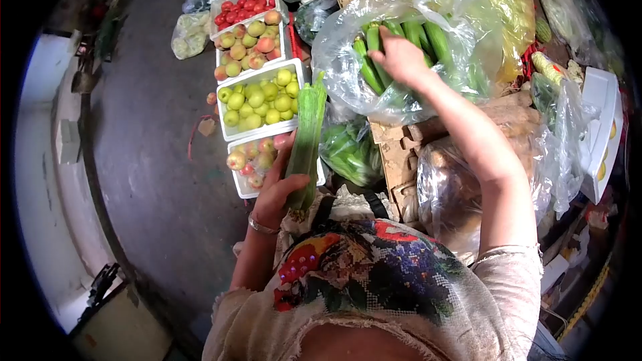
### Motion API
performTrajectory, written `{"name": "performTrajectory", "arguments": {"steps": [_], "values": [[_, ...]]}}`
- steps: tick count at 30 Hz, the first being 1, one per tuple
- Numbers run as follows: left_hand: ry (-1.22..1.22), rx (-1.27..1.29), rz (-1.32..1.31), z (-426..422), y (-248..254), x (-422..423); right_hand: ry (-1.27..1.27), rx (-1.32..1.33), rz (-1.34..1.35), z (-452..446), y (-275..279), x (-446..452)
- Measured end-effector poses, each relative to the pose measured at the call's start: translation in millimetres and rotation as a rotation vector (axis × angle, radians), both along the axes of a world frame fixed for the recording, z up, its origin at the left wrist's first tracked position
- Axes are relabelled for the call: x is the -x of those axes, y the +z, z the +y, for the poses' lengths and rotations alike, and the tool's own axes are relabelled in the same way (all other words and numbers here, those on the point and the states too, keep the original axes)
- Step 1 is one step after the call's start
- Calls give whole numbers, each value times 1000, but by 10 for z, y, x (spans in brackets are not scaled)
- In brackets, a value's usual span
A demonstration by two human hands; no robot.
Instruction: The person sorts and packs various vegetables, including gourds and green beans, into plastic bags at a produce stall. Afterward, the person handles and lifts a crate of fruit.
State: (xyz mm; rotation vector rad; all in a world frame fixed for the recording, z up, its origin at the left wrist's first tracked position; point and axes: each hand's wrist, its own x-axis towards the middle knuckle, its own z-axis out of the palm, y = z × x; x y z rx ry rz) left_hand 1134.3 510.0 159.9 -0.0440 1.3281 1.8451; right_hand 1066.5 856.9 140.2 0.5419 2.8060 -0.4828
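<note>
My left hand [273, 197] is wrapped round a long green luffa gourd [307, 134], held upright in front of my body with its stem end up. To the right, my right hand [404, 60] reaches into a large clear plastic bag [341, 97]. Its thumb and index finger are apart and lie against several similar green gourds [438, 41] inside. The other fingers are partly hidden from me. The bag's mouth is spread wide around the gourds.
White foam boxes stand in a row on the left, with yellow-green fruit [257, 103], peaches [249, 43] and tomatoes [244, 8]. Cardboard [389, 154] lies under the clear bag. Another bag of greens [351, 150] sits below it. A yellow bag [518, 23] is behind.
</note>
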Motion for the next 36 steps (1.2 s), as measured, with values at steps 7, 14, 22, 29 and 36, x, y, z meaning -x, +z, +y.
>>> {"name": "performTrajectory", "arguments": {"steps": [7, 14, 22, 29, 36], "values": [[22, -20, 16, 18, 12, -45, 72, -91, 203, -98, -58, -227], [-3, -34, 2, -2, -20, -29, -38, -153, 291, 192, -1, -238], [-84, 30, 76, 86, 92, -20, 54, -99, 279, 247, -167, -386], [-230, 48, 354, 249, 460, 120, 3, 135, 36, 354, 326, -429], [-294, 216, 1181, 881, 465, 567, 15, 60, 12, 372, 797, -1147]]}}
